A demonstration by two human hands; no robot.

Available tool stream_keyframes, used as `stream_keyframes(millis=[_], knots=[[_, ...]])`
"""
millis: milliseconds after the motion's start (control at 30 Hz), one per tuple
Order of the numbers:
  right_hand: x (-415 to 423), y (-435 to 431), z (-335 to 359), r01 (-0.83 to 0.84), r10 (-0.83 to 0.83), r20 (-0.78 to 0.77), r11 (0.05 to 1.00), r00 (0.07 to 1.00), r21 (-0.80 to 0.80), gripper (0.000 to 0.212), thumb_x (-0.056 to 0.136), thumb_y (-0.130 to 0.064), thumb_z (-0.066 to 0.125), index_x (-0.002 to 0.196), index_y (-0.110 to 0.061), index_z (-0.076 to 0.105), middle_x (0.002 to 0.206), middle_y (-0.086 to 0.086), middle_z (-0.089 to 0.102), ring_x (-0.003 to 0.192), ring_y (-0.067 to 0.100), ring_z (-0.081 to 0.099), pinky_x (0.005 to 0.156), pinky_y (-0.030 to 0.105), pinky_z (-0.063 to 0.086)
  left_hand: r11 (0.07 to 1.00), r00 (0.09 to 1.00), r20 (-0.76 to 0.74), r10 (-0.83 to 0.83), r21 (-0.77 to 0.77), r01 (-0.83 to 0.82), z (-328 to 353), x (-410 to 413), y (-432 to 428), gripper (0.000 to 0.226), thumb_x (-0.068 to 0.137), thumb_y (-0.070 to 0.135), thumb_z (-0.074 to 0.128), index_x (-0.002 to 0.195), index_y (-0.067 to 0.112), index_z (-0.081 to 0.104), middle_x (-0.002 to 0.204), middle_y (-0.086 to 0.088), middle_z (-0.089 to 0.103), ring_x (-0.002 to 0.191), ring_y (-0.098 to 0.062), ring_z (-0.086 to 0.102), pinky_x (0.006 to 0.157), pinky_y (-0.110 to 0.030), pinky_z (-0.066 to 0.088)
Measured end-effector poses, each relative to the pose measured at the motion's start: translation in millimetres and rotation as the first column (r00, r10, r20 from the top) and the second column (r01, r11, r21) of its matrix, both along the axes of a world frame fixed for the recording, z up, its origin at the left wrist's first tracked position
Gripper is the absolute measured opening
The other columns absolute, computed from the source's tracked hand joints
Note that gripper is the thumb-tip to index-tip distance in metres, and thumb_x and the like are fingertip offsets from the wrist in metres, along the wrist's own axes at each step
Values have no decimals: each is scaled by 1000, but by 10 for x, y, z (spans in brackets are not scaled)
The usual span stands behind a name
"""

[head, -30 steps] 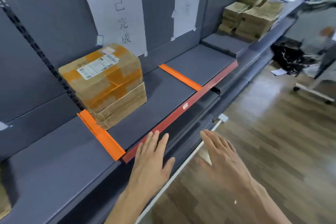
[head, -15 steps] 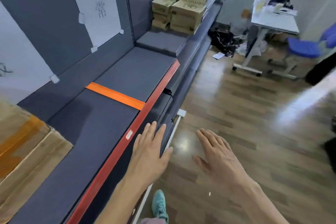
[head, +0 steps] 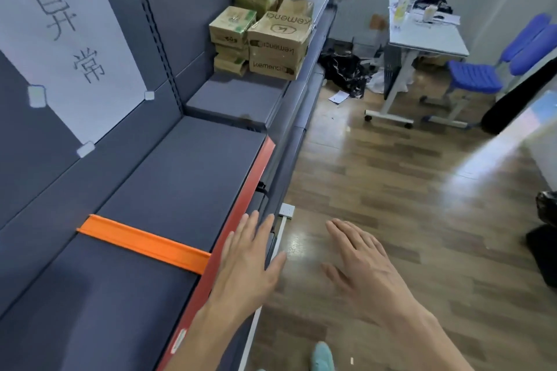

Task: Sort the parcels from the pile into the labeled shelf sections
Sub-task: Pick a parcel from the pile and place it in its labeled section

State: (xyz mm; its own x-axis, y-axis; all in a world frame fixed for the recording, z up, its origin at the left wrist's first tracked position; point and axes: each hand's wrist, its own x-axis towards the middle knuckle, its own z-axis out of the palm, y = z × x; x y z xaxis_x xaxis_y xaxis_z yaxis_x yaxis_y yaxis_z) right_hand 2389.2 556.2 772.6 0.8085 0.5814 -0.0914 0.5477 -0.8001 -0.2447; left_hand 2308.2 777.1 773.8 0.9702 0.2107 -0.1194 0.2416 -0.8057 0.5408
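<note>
A pile of cardboard parcels point(head: 265, 30) is stacked on the far grey shelf, several boxes high. Nearer, a grey shelf section point(head: 180, 178) with a red front edge lies bare under a white paper label point(head: 66, 39) with handwritten characters. An orange divider strip point(head: 141, 242) crosses the shelf. My left hand point(head: 250, 262) hovers flat over the shelf's red edge, fingers spread, holding nothing. My right hand point(head: 364, 268) is out over the wooden floor, also flat and empty.
A white desk on wheels point(head: 422, 39) and a blue chair point(head: 494, 69) stand at the far right. Dark bags and scraps point(head: 343, 72) lie on the floor by the shelf's end. My teal shoe point(head: 322, 358) shows at the bottom. A black object point(head: 545, 253) sits at the right edge.
My view has swung right along the shelf: the taped parcel in the left section has left the frame and the far parcel pile is nearer. Both hands stay flat and empty.
</note>
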Motion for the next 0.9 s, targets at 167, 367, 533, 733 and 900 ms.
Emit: stream_keyframes(millis=[167, 367, 533, 733, 900], knots=[[689, 5, -92, -17, 17, -12, 999, 1000, 33, 73, 102, -55, 38, 162, -29, 5, 168, -12, 5, 155, 6, -2, 125, 30, 2, 1000, 1000, 5, 19, -10, -19, -12, 652, 32, 71, 106, 50, 41, 165, 34, 4, 172, 10, -10, 155, -4, -18, 128, -32, -4], [1919, -26, -99, -111, 111, 12, 993, 994, 42, 72, 103, -53, 40, 162, -28, 8, 168, -10, 9, 155, 7, 3, 126, 31, 4, 993, 992, 32, 120, -18, -119, -4, 1699, -124, 71, 106, 51, 40, 165, 35, 4, 172, 10, -9, 155, -3, -18, 128, -32, -6], [2855, -52, 13, -187, 185, 38, 980, 982, 61, 73, 102, -52, 43, 162, -27, 10, 167, -10, 12, 154, 7, 5, 125, 30, 6, 984, 983, 41, 177, -26, -176, 74, 2486, -296, 71, 106, 53, 40, 164, 37, 3, 172, 10, -9, 155, -3, -19, 124, -30, -9], [3632, -48, 30, -198, 196, 32, 976, 980, 94, 72, 100, -52, 48, 160, -28, 17, 165, -10, 20, 154, 9, 11, 125, 32, 11, 979, 979, 3, 203, -18, -203, 73, 3234, -302, 69, 107, 50, 39, 164, 36, 3, 172, 10, -7, 156, -5, -17, 124, -31, -8], [4238, 94, -43, -200, 199, 27, 978, 980, 66, 73, 101, -53, 43, 162, -28, 12, 167, -11, 14, 154, 8, 7, 125, 30, 7, 979, 980, 23, 199, -41, -198, -27, 3872, -108, 69, 106, 52, 39, 164, 36, 5, 172, 10, -4, 156, -4, -15, 123, -29, -8]])
